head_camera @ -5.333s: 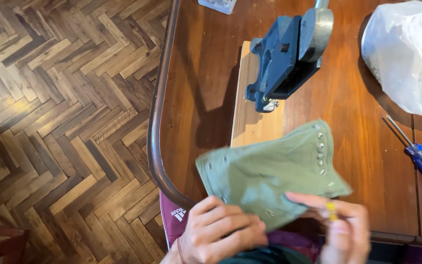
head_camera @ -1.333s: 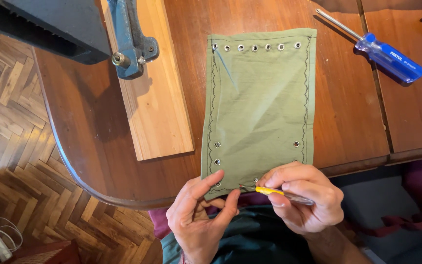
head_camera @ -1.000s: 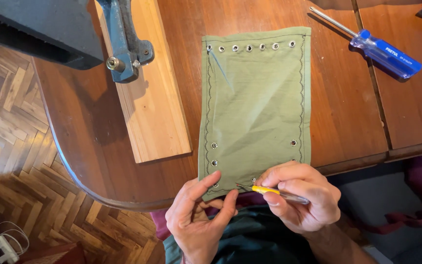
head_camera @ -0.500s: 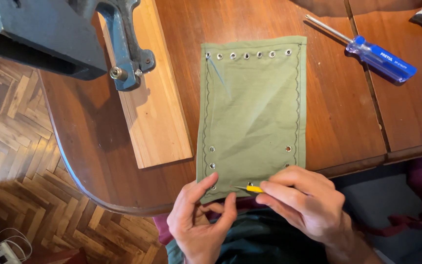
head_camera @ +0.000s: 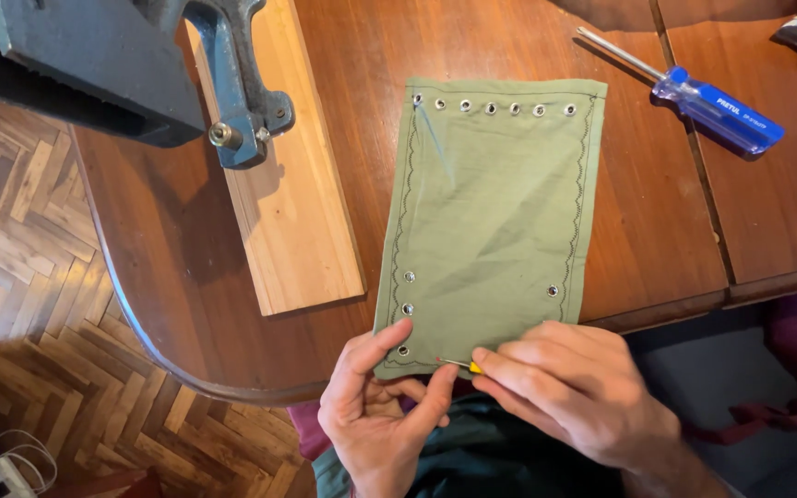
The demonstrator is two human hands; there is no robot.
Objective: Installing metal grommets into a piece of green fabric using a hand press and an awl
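Now the left hand (head_camera: 375, 415) is pinching the near edge of the green cloth (head_camera: 491, 221) lying on the counter (head_camera: 657, 231), while the right hand's (head_camera: 574, 392) grip is clamped on a small yellow tool (head_camera: 461, 365) touching that edge.

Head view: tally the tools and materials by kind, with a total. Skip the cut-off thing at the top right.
Green cloth: 1
Small yellow tool: 1
Blue-handled screwdriver: 1
Wooden board: 1
Metal press: 1
Total: 5
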